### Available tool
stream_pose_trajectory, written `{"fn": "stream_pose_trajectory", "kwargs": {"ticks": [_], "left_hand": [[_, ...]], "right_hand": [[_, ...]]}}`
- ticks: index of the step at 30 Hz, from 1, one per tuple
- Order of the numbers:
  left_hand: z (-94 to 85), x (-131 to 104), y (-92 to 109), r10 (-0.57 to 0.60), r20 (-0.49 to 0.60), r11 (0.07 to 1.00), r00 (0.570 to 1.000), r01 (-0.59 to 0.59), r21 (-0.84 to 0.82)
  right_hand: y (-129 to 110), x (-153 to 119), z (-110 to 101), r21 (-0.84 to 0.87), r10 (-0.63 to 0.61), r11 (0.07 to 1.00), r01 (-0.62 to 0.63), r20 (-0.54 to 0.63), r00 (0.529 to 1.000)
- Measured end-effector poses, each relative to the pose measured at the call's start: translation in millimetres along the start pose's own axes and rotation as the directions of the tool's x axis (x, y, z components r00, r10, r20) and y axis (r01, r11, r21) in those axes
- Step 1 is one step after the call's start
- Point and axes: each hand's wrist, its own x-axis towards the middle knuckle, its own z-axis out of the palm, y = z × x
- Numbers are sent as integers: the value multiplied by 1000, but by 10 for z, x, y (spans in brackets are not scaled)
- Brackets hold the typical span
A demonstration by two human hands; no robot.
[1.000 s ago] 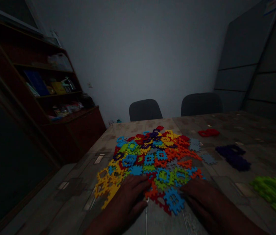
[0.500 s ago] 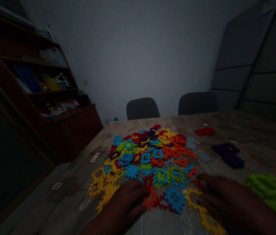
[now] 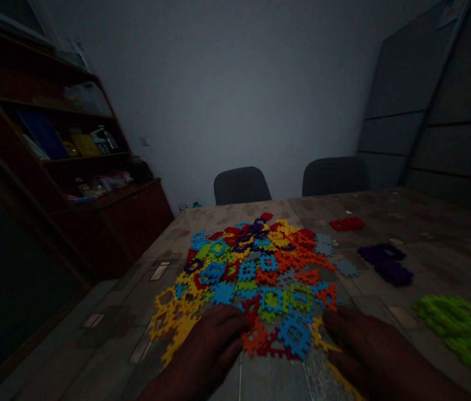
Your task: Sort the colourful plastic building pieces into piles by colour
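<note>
The yellow pieces (image 3: 317,336) lay on the desk (image 3: 118,334), partly under the right hand (image 3: 356,337), their line slanting toward the near right; the left hand (image 3: 218,337) was farther, beside an orange piece (image 3: 254,337). Whether either hand gripped, I could not tell.

Light is dim throughout, darkest at lower left.

Pile (image 3: 247,271): colourful toothed pieces lay spread over the table (image 3: 118,334).
Left hand (image 3: 214,340): was at the pile's near edge, fingers bent.
Right hand (image 3: 364,340): partly covered yellow pieces (image 3: 317,334) at the pile's near right; its grip was hidden.
Green pieces (image 3: 463,328), purple pieces (image 3: 385,264): lay right of the pile.
Chairs (image 3: 241,186): stood beyond the pile.
</note>
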Motion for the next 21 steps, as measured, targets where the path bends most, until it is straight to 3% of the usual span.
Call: {"fn": "stream_pose_trajectory", "kwargs": {"ticks": [7,12,15,18,21], "left_hand": [[-55,-14,-12,25,-25,998,999,-23,53],[-487,-75,-240,-55,-226,990,973,83,116],[-782,-166,-386,-180,-268,972,946,213,102],[-946,-285,-456,-353,-150,928,924,366,72],[-986,-368,-418,-509,20,860,860,508,42]], "right_hand": [[46,-82,-311,38,96,995,-94,-72,993],[50,-121,-281,23,83,996,-84,48,995],[-27,-134,-325,22,97,995,-101,156,983],[-90,-135,-403,13,128,991,-136,246,961],[-21,-151,-345,21,109,993,-119,265,958]]}}
